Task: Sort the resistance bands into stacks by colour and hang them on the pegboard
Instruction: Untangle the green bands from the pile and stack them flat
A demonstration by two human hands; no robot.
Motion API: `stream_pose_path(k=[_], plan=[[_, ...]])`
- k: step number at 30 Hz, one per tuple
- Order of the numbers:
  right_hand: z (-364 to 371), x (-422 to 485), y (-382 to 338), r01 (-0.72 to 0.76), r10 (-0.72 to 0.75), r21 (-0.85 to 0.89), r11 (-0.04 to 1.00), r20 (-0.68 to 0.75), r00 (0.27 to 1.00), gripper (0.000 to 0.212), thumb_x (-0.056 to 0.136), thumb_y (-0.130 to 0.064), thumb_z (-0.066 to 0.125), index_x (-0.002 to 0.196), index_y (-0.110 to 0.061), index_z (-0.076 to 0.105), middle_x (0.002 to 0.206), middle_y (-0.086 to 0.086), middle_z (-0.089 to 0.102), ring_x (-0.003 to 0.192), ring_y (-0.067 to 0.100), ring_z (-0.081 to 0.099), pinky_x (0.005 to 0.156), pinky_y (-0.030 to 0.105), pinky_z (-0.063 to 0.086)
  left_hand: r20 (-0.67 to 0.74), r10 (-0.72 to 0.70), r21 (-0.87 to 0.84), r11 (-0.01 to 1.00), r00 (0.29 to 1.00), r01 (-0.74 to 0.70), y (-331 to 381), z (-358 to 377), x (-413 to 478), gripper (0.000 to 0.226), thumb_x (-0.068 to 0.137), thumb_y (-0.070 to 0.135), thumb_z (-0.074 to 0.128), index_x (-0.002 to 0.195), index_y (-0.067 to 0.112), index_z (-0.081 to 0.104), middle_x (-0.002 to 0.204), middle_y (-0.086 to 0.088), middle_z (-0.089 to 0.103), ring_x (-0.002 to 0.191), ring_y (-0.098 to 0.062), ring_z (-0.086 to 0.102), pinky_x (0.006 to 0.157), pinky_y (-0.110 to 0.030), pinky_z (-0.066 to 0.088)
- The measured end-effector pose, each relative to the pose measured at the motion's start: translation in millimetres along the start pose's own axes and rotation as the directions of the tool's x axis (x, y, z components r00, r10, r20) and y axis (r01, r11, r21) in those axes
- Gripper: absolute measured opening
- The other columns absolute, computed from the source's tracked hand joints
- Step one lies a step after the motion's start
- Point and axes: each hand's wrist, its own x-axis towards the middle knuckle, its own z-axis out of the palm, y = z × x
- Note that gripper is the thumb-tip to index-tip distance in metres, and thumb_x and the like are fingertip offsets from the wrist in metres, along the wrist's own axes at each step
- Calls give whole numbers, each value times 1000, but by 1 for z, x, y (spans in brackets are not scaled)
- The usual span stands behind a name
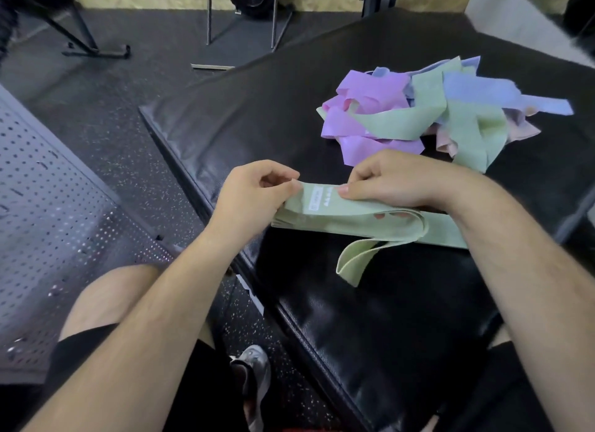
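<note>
Sorting has barely begun. The left hand (254, 193) and right hand (396, 180) each keep a pinching grip on the top band of a small green stack (354, 221) on the mat (257, 110). Beyond it lies the pile (418, 116) of mixed colours, unsorted. The pegboard (48, 190), at left, shows no bands.

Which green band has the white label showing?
The green band pinched between the left hand and right hand, nearest you. The green bands in the mixed pile show no label.
</note>
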Motion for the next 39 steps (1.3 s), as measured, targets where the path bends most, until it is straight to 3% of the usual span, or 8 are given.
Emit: stream_pose_path(k=[4, 9, 15, 20, 23, 27, 32, 39], plan=[[9, 13, 3, -40, 36, -113, 993, -40, 999, 37, 93, -50, 66, 77, -16, 64, 53, -13, 59, 49, 8, 49, 59, 27, 43, -41, 17, 57, 998, 999, -15, -10, 3, 2, 11, 84, 17, 76, 85, 27, 72, 80, 7, 71, 67, -5, 59, 68, -22, 49], [27, 29, 5, -53, 32, -218, 975, -96, 995, 36, 88, -52, 68, 71, -20, 61, 79, -8, 66, 75, 14, 61, 73, 34, 52, -110, 125, 264, 960, 986, -92, -17, 10, -1, 7, 86, 17, 72, 90, 23, 72, 85, 9, 68, 70, 1, 59, 67, -6, 43], [33, 31, 5, -78, 51, -202, 976, -136, 989, 38, 85, -50, 69, 66, -21, 54, 72, -6, 57, 68, 16, 53, 67, 33, 47, -100, 276, 415, 885, 956, -212, -22, 12, -6, 9, 89, 10, 67, 97, 12, 72, 93, 2, 62, 76, -1, 56, 73, -2, 39], [38, 31, 1, -108, 75, -205, 973, -164, 984, 39, 86, -50, 68, 69, -19, 51, 70, -6, 52, 66, 17, 49, 64, 33, 41, -92, 410, 631, 729, 908, -266, -28, 21, -9, 20, 89, 6, 61, 106, 10, 70, 104, -6, 56, 95, -27, 53, 86, -39, 46], [38, 30, 0, -100, 69, -196, 975, -159, 985, 38, 88, -49, 67, 71, -17, 54, 71, -3, 54, 66, 19, 48, 63, 33, 39, 84, 574, 736, 516, 815, -438, -24, 36, -17, 32, 89, 13, 54, 118, 11, 68, 126, -5, 61, 119, -30, 53, 95, -38, 38], [37, 28, 1, -76, 44, -220, 973, -147, 988, 39, 89, -51, 66, 72, -17, 57, 73, -7, 59, 69, 17, 53, 63, 31, 40, 274, 414, 778, 435, 868, -453, -41, 47, -20, 53, 104, 35, 30, 144, 8, 50, 152, -5, 47, 147, -25, 34, 122, -40, 18], [20, 14, 2, -71, 58, -167, 983, -81, 995, 30, 88, -53, 68, 74, -27, 65, 80, -15, 61, 79, 7, 59, 69, 27, 43, 282, 281, 746, 538, 917, -394, -46, 46, -19, 72, 98, 53, 5, 157, 19, 29, 164, 4, 24, 153, -14, 15, 121, -29, -3], [5, -3, 4, -104, 94, -160, 982, -71, 993, 38, 90, -49, 68, 78, -13, 70, 77, -7, 61, 74, 14, 55, 71, 32, 43, 266, 255, 743, 561, 930, -366, -44, 46, -20, 75, 95, 54, 2, 158, 20, 26, 165, 4, 20, 153, -12, 12, 120, -27, -6]])
